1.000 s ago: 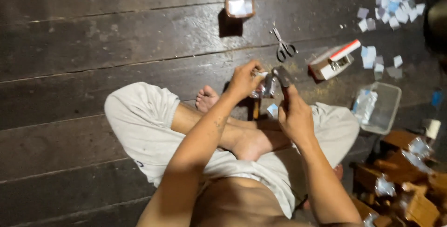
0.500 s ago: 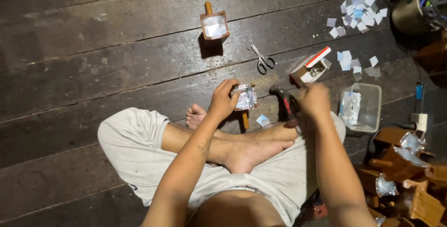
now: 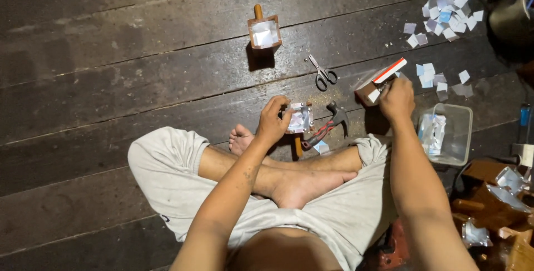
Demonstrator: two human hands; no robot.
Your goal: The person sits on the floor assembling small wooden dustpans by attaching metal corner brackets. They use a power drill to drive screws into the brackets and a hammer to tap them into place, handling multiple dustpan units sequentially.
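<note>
A dark wooden plank floor fills the frame, its boards running roughly left to right. At the bottom centre a person sits cross-legged on it in light grey shorts, bare feet crossed just below the middle of the frame.

Along the lower right edge lies a heap of brown wooden pieces with foil patches. Above it, at mid right, stands a clear plastic tub with crumpled shiny scraps inside. The upper right holds a scatter of small square paper cutouts, with a dark metal pot at the very corner.

Right of centre a small cardboard box with a red and white flap rests on the floor; the right hand is at its open end, fingers curled into or over the opening, and what they grip cannot be told.

At upper centre a small wooden frame with a handle and a pale square inside stands alone. A hammer with a red and black handle lies at centre, just right of the left hand. That hand is closed on a small wooden frame backed with shiny foil, held just above the feet. Scissors lie open above the hammer.
</note>
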